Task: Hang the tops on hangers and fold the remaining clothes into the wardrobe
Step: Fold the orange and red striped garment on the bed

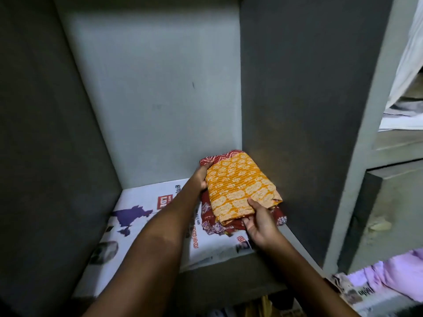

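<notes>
Both hands grip the folded orange garment (240, 187), left hand (201, 178) at its far-left edge, right hand (258, 221) at its near corner, atop the red folded clothes (207, 215) on the newspaper-lined shelf (146, 225), its long axis running toward the wardrobe's back-right corner.

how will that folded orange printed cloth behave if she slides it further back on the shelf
The folded orange cloth is probably soft and light; it may bunch rather than slide stiffly. It lies on a red folded garment, which might drag along. Left hand and right hand grip opposite edges, suggesting floppiness.
</notes>
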The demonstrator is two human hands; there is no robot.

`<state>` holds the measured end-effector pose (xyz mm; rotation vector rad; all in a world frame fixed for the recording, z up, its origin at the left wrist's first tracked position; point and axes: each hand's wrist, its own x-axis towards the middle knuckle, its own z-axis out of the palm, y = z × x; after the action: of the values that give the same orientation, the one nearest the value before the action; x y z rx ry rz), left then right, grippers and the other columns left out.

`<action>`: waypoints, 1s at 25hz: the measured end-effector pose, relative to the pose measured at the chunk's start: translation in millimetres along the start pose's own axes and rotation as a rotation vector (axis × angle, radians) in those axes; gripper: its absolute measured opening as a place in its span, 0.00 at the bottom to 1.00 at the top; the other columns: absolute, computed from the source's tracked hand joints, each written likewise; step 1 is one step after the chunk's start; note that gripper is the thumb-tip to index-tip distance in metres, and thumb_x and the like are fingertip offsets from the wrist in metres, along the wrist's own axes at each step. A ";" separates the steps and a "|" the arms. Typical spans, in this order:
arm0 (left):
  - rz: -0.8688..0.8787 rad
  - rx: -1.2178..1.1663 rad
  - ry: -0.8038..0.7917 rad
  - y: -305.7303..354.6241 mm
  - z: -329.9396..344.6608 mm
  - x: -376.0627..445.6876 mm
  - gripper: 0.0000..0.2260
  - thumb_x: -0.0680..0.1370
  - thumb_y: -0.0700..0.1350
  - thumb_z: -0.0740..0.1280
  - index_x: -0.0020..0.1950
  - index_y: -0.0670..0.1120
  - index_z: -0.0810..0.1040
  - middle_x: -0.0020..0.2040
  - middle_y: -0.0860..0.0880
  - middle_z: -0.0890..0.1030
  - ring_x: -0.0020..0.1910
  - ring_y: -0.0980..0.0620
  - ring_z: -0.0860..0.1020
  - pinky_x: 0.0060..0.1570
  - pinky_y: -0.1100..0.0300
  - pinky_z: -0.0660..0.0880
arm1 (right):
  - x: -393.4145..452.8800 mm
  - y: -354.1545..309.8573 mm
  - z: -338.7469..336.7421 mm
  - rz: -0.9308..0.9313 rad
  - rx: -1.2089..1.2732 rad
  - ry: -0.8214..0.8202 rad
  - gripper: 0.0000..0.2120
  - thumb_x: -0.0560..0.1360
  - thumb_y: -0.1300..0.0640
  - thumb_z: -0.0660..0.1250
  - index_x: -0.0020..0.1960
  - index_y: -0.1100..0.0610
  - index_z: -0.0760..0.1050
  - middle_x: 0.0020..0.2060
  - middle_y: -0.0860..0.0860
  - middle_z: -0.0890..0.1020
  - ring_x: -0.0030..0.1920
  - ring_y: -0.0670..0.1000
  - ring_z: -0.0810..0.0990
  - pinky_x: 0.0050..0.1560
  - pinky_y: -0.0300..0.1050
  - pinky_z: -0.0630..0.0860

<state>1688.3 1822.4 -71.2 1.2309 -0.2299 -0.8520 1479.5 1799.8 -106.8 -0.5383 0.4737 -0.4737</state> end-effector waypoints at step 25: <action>0.293 1.695 0.338 -71.1 45.1 -61.5 0.28 0.80 0.62 0.45 0.78 0.52 0.46 0.78 0.48 0.44 0.77 0.47 0.42 0.72 0.42 0.40 | 7.1 -7.4 -22.9 -0.621 -2.242 0.217 0.31 0.82 0.45 0.41 0.76 0.64 0.39 0.76 0.60 0.42 0.76 0.57 0.39 0.73 0.49 0.36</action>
<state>1588.6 1825.6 -101.4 2.7577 -0.9317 0.0179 1470.6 1782.0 -122.0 -2.8666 0.9338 -0.4009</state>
